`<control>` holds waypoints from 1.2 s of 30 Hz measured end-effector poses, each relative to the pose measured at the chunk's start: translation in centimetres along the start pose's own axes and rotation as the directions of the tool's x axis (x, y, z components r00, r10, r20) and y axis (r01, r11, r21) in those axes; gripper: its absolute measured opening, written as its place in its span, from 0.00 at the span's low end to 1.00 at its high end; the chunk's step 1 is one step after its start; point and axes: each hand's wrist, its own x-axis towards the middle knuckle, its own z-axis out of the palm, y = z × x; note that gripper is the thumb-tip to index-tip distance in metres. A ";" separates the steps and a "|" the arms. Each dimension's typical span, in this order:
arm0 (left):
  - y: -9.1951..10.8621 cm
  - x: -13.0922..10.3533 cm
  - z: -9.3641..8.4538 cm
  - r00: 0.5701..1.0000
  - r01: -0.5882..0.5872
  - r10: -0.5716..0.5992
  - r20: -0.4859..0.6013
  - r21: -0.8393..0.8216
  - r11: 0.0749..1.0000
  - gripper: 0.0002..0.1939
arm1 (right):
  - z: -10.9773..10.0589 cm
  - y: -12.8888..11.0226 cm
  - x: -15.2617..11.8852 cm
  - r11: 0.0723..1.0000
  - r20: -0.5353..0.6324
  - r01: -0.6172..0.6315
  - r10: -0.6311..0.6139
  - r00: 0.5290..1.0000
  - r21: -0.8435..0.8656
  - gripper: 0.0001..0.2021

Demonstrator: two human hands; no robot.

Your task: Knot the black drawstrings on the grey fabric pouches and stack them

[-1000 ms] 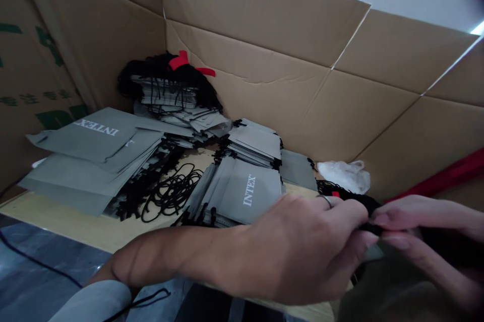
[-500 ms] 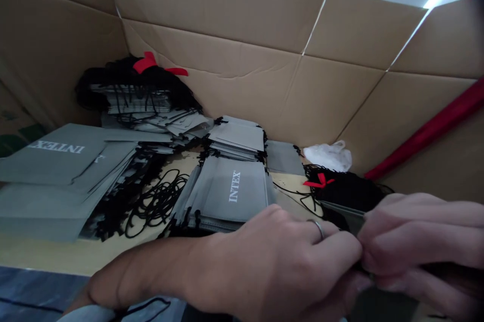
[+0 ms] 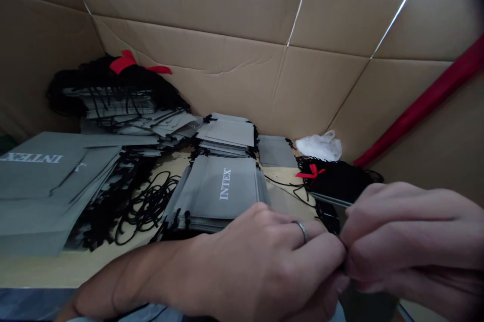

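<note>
My left hand [image 3: 272,266], with a ring on one finger, reaches in from the lower left. Its fingers are pinched, and their tips meet those of my right hand [image 3: 412,236]. That hand is closed in a pinch too. Whatever small thing lies between the fingertips is hidden by them. A dark grey surface [image 3: 365,304] shows beneath the hands, too dim to name. Just beyond my left hand lies a stack of grey drawstring pouches [image 3: 212,186], the top one printed INTEX.
Larger grey bags [image 3: 30,171] lie at left beside tangled black cord [image 3: 147,206]. Behind are heaped corded pouches [image 3: 117,103] with red ribbon. A white plastic bag [image 3: 319,145] and a black cord bundle [image 3: 340,178] sit at right. Cardboard walls [image 3: 227,75] enclose the table [image 3: 30,271].
My view has shifted slightly, so the stacks appear further left. Both hands stay pinched together at the fingertips, now a little further left in view.
</note>
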 end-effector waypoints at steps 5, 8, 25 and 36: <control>0.0 0.0 0.0 1.000 0.008 -0.007 0.023 -0.019 1.000 0.14 | 0.8 -0.7 0.4 0.993 -0.106 -0.086 0.094 0.990 0.077 0.12; 0.0 -0.1 0.0 0.999 0.007 -0.006 0.048 -0.030 1.000 0.13 | 0.7 -0.9 0.5 0.993 -0.076 -0.089 0.096 0.993 0.083 0.12; 0.4 -0.4 -0.1 0.994 -0.011 0.012 0.106 -0.013 1.000 0.16 | 0.2 0.0 0.8 0.975 0.116 0.012 -0.038 0.993 0.220 0.08; 0.5 -0.6 0.0 0.994 -0.027 0.030 0.106 -0.023 0.999 0.22 | 0.3 6.1 1.9 0.984 0.183 -0.178 0.169 0.969 0.032 0.21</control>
